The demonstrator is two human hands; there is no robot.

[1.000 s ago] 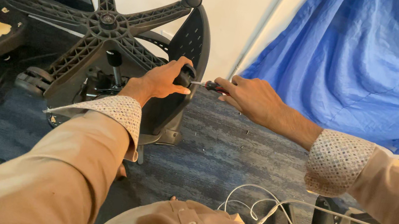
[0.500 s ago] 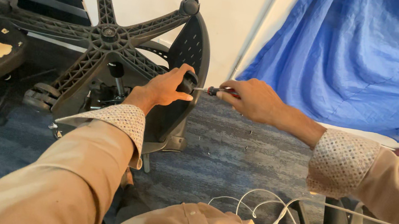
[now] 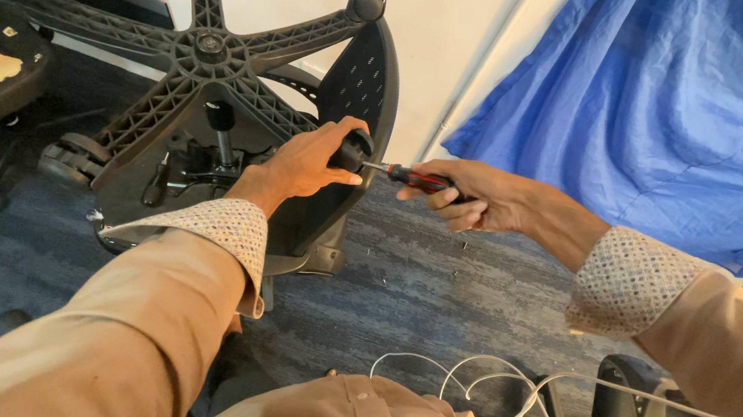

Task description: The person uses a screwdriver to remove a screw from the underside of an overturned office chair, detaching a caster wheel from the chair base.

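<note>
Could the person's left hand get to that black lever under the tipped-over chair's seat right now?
Probably not at once: the left hand is closed around a black knob at the chair's edge. The lever sits uncovered below the star base, so once freed, the way looks open.

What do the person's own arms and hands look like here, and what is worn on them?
Both arms wear long tan sleeves. Each turned-back cuff, left cuff and right cuff, shows a pale lining with small dots. The left hand and right hand are bare, without gloves.
</note>
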